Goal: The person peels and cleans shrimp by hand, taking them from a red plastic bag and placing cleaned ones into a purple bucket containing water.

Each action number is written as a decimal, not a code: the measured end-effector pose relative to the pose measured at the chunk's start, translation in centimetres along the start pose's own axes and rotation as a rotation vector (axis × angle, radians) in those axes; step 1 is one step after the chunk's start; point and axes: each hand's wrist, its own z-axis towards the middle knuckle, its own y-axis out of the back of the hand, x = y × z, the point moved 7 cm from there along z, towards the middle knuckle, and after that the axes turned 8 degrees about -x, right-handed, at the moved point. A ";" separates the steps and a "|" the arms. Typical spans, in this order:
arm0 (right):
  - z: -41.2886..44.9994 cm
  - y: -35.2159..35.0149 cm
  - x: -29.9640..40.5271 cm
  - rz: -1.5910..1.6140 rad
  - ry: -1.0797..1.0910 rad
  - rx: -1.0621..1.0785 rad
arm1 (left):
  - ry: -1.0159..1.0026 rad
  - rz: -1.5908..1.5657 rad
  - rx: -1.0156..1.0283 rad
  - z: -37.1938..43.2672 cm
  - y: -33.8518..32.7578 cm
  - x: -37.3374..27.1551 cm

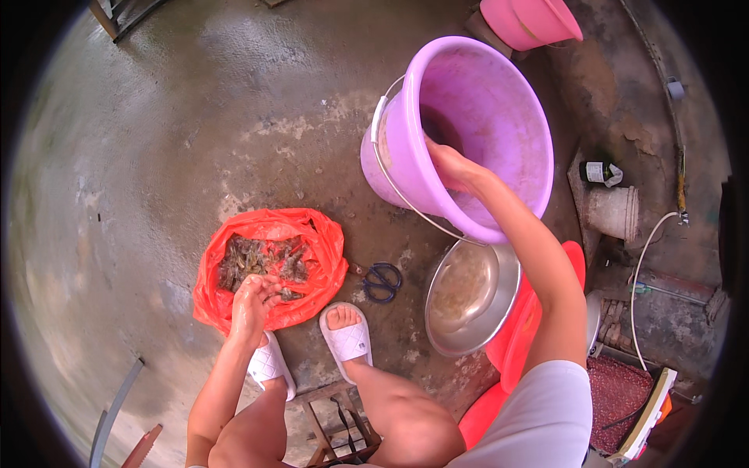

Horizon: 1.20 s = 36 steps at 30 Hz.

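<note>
My right hand (450,167) reaches over the rim into a large purple plastic bucket (488,117); its fingers are partly hidden inside. Dark contents show at the bucket's bottom. The bucket has a wire handle with a white grip. My left hand (256,301), wet and with fingers loosely curled, is above the near side of a red plastic bag (213,304). In the open bag lie many small greyish-brown shrimp-like animals (248,254). Whether the left fingers hold anything is unclear. Dark-handled scissors (381,282) lie on the floor right of the bag.
A steel basin (462,292) with murky liquid stands below the bucket, beside red plastic basins (515,339). A pink bucket (529,23), a white tub (611,212) and a green bottle (594,172) are farther right. My slippered feet and a wooden stool (333,424) are near the bag. The concrete floor looks wet.
</note>
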 end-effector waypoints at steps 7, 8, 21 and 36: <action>-5.7 -5.7 3.7 -0.074 0.215 -0.069 | 0.102 -0.041 0.033 0.7 -0.8 0.6; -5.6 -6.1 2.8 -0.122 0.180 -0.087 | 0.103 -0.037 0.036 0.8 -1.1 0.5; -5.0 -13.4 3.7 0.204 0.101 0.111 | 0.155 0.002 0.004 1.6 -0.7 0.6; 11.6 -10.6 -4.3 -1.149 0.366 0.057 | 0.155 -0.085 0.043 0.9 -0.5 1.0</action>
